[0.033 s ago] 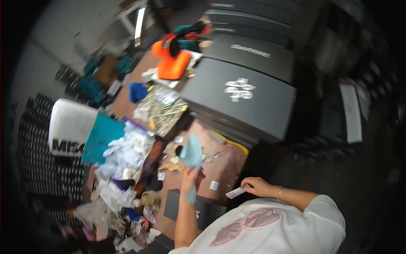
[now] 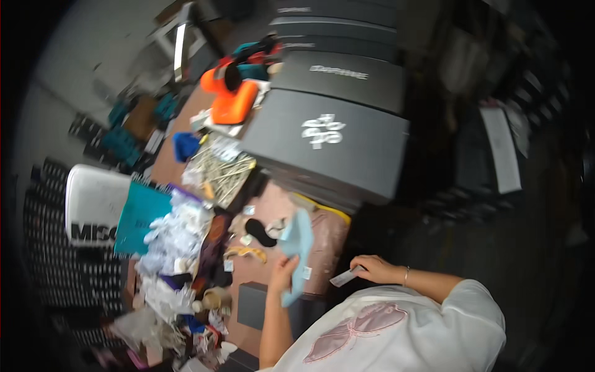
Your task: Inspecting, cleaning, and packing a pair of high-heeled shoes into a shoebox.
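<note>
My left hand (image 2: 282,273) grips a light blue, flat, sole-shaped piece (image 2: 297,245) and holds it upright over the brown table (image 2: 322,248). To the right, off the table's edge, my right hand (image 2: 379,270) pinches a small white strip (image 2: 344,278). A small white tag hangs on the blue piece near my left thumb. My white shirt with a pink butterfly print (image 2: 372,328) fills the lower edge.
Large dark grey boxes (image 2: 328,149) are stacked at the table's far right. An orange object (image 2: 232,102), a bag of sticks (image 2: 223,173), a teal folder (image 2: 141,217), clear packets (image 2: 176,239), a black oval piece (image 2: 260,232) and a dark flat box (image 2: 253,305) crowd the table. A white chair (image 2: 93,198) stands left.
</note>
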A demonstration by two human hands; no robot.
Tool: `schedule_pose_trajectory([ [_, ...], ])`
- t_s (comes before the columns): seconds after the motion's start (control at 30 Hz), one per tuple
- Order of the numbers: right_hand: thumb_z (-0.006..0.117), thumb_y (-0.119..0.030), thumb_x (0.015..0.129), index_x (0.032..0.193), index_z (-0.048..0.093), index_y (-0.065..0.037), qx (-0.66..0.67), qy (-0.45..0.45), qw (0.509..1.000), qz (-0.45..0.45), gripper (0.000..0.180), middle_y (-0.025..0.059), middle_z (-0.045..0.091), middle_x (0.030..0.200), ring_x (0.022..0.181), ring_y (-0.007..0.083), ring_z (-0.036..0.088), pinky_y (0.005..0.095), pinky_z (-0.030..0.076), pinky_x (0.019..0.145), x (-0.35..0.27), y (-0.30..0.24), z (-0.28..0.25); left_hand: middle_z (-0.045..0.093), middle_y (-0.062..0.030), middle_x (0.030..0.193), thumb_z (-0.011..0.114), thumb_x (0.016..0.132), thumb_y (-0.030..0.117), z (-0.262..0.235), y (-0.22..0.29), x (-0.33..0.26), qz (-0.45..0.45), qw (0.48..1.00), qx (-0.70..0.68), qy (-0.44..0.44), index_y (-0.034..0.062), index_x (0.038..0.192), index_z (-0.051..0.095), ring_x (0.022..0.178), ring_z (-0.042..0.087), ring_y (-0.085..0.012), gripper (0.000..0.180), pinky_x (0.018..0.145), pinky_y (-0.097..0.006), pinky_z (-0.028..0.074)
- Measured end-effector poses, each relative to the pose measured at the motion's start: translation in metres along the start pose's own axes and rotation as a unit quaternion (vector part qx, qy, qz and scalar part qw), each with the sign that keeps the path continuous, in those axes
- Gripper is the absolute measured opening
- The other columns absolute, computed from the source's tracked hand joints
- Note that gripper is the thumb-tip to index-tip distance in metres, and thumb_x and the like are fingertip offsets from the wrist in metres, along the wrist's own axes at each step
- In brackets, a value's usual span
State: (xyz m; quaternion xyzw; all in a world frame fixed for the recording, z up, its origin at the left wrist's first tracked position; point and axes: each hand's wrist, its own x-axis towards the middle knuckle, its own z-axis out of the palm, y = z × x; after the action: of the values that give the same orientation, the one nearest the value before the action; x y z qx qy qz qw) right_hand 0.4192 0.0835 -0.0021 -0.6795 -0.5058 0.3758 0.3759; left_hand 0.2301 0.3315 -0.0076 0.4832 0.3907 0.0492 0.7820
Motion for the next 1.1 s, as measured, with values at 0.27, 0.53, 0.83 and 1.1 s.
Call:
schedule_pose_trajectory([
  [0.27,0.062,-0.017,0.081,0.097,0.057,-0.004,-0.092,0.100,0.976,0.167,0.021,0.0180,0.063,0.099,0.095,0.0377,0.060,0.0458,0.049,0.078,-0.110,0.115,-0.051,0.064,-0.0047,0.090,0.058,0.090,0.006,0.214,-0.092,0.077,-0.106,0.990,-0.026,-0.090,0.0024,0.104,0.061,0.080,0.061,-0.0138,0.015,0.068,-0.028,0.051],
  [0.53,0.070,-0.011,0.075,0.093,0.058,-0.002,-0.038,0.257,0.941,0.215,0.024,0.0188,0.064,0.085,0.084,0.0373,0.063,0.0436,0.049,0.073,-0.192,0.153,-0.146,0.057,-0.0088,0.100,0.063,0.089,0.029,0.366,-0.119,0.271,-0.082,0.996,-0.042,-0.009,0.0090,0.105,0.059,0.087,0.058,-0.0168,0.026,0.072,-0.032,0.051],
  [0.83,0.072,-0.007,0.082,0.102,0.052,-0.005,0.475,0.233,0.849,-0.012,0.028,0.0005,0.056,0.092,0.086,0.0072,0.055,0.0225,0.047,0.080,-0.112,0.108,-0.270,0.059,-0.0072,0.096,0.056,0.091,0.046,0.284,-0.061,0.031,0.014,0.976,-0.124,0.177,0.0054,0.107,0.054,0.087,0.061,-0.0216,0.044,0.078,-0.035,0.053],
  [1.1,0.069,-0.004,0.085,0.100,0.056,-0.005,0.455,0.088,0.868,-0.176,0.020,0.0015,0.062,0.093,0.083,0.0054,0.057,0.0208,0.047,0.076,-0.039,0.034,-0.289,0.054,-0.0091,0.124,0.060,0.086,0.050,0.290,0.132,0.007,0.168,0.949,-0.187,0.190,0.0123,0.128,0.045,0.115,0.054,-0.0271,0.059,0.096,-0.051,0.042],
])
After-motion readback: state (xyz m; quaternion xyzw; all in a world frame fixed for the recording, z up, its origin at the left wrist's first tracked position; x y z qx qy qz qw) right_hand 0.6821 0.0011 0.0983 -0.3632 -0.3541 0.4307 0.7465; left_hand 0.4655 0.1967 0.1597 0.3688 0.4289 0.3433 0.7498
